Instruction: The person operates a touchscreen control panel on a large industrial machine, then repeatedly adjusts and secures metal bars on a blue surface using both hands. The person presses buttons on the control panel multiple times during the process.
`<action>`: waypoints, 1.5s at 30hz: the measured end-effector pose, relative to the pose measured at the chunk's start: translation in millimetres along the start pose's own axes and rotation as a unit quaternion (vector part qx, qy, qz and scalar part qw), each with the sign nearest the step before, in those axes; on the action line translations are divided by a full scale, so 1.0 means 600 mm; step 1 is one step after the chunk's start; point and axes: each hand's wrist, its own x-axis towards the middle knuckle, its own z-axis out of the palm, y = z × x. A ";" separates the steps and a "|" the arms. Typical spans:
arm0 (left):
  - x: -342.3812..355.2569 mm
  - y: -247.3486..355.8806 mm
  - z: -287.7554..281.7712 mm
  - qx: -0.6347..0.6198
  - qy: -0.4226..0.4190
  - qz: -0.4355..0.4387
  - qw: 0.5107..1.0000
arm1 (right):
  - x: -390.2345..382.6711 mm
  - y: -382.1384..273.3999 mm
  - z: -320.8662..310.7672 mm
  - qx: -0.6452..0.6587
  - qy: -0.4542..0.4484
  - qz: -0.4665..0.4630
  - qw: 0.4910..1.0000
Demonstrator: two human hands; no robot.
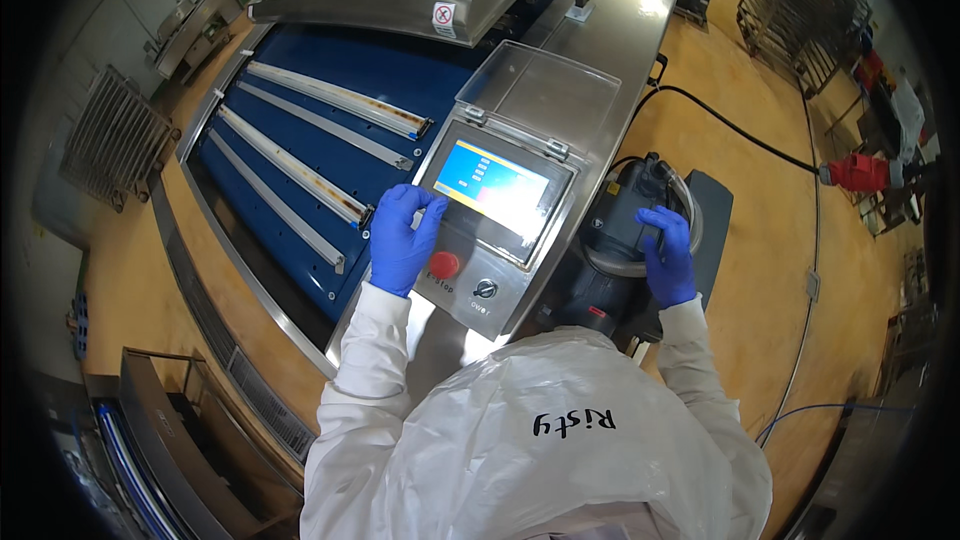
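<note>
The rectangular colour touchscreen with its blue and white display (pixel 492 180) sits ahead of me, set at a slant into the brushed-steel control panel (pixel 505 278) of a large machine. My blue-gloved left hand (pixel 400 245) is at the screen's near left corner, thumb and forefinger close to each other; I cannot tell whether they meet or whether a fingertip touches the glass. Just beside that hand are a round red push button (pixel 444 265) and a small black rotary switch (pixel 485 289). My blue-gloved right hand (pixel 668 258) is raised to the right, fingers loosely curled and apart from the thumb, over or beside a dark motor-like unit (pixel 625 205) with a pale looped hose (pixel 692 202).

Beyond the screen, a clear hinged cover (pixel 545 80) lies folded back on the steel. To the left stretches the machine's dark blue bed (pixel 330 50), crossed by long white bars with brownish marks (pixel 340 100) and slimmer grey strips (pixel 280 205), under a raised stainless-steel lid (pixel 400 8) at its far side.

A glossy orange-tan floor (pixel 760 260) surrounds everything. A metal tray rack (pixel 115 135) stands far left, another wire-like rack (pixel 795 15) far right. A black cable (pixel 735 122) runs right to a bulky red connector (pixel 857 173).
</note>
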 end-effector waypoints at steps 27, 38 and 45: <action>-0.039 -0.027 0.028 0.004 -0.025 -0.048 0.999 | -0.045 0.034 -0.002 -0.010 -0.018 0.070 0.997; -0.098 -0.030 -0.009 -0.001 0.004 -0.097 0.995 | -0.023 0.051 0.018 0.200 -0.039 0.170 0.964; -0.193 -0.029 -0.024 -0.079 0.021 -0.191 0.978 | 0.168 0.104 0.085 0.692 0.036 0.437 0.573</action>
